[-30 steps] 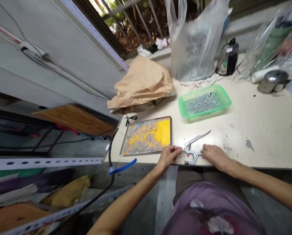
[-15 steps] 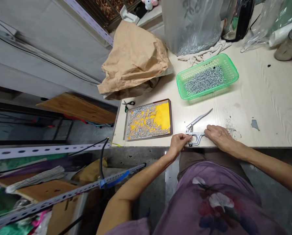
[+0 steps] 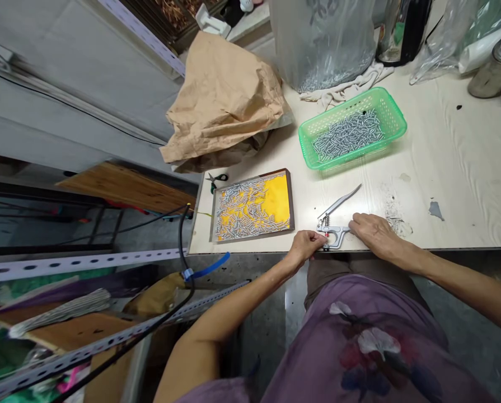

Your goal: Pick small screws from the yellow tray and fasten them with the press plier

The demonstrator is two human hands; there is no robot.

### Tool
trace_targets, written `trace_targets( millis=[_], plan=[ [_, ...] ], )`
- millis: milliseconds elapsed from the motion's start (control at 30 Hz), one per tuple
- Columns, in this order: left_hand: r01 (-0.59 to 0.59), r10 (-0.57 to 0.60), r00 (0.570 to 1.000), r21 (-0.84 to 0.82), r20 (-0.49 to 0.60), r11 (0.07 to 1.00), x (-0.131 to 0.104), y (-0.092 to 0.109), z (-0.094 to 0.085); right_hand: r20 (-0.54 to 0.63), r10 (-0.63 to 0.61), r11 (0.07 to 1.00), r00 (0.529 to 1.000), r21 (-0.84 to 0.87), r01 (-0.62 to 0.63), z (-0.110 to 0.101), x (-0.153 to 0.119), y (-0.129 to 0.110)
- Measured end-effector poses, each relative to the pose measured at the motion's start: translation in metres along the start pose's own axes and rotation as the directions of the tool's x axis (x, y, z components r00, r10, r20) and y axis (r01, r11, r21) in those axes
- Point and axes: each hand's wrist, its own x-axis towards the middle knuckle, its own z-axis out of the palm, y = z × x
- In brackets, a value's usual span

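Note:
A grey metal hand press tool (image 3: 337, 230) lies at the table's front edge, its upper lever angled up and away to the right. My right hand (image 3: 370, 229) is closed on the right end of its lower handle. My left hand (image 3: 309, 244) is at the tool's left end, fingertips pinched together by the jaw; what they hold is too small to make out. A bit of red shows beside those fingertips. To the left, a shallow tray (image 3: 292, 201) with a yellow bottom holds many small metal springs or screws. Beyond the tool, a green basket (image 3: 395, 131) holds more such pieces.
Black-handled scissors (image 3: 219, 178) lie behind the tray's left corner. A crumpled brown paper bag (image 3: 229, 101) and a large clear plastic bag (image 3: 323, 45) stand at the back. A metal canister (image 3: 494, 67) is at the far right. A black cable (image 3: 181, 240) hangs left of the table.
The view has shifted slightly, and the black cable with its blue tie looks displaced at the left. Both hands remain at the tool, with little visible change.

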Motion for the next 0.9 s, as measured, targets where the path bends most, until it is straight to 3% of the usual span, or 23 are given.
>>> trace_targets(
  millis=[233, 367, 600, 767, 833, 900],
  plan=[
    [0.008, -0.009, 0.999, 0.016, 0.043, 1.000, 0.000, 0.002, -0.001, -0.148, -0.089, 0.995, 0.985, 0.038, 0.095, 0.008, 0.016, 0.031],
    [0.029, -0.029, 0.999, 0.021, 0.025, 0.999, -0.004, 0.005, 0.000, -0.085, -0.145, 0.989, 0.986, -0.007, 0.145, 0.003, 0.031, 0.046],
    [0.034, -0.034, 0.999, -0.014, 0.010, 0.999, -0.005, 0.002, 0.002, -0.021, -0.121, 0.991, 0.992, -0.053, 0.120, -0.010, 0.034, 0.041],
    [0.026, -0.027, 0.999, 0.045, 0.024, 0.999, -0.002, -0.002, 0.001, -0.060, -0.125, 0.992, 0.990, -0.038, 0.123, -0.010, 0.029, 0.037],
    [-0.021, 0.022, 1.000, 0.157, -0.004, 0.987, -0.004, -0.005, -0.001, -0.047, -0.125, 0.992, 0.991, -0.037, 0.123, -0.010, 0.028, 0.033],
    [-0.175, 0.211, 0.975, 0.333, -0.074, 0.927, -0.007, -0.006, -0.001, -0.021, -0.109, 0.993, 0.994, -0.044, 0.108, -0.011, 0.026, 0.028]
  ],
)
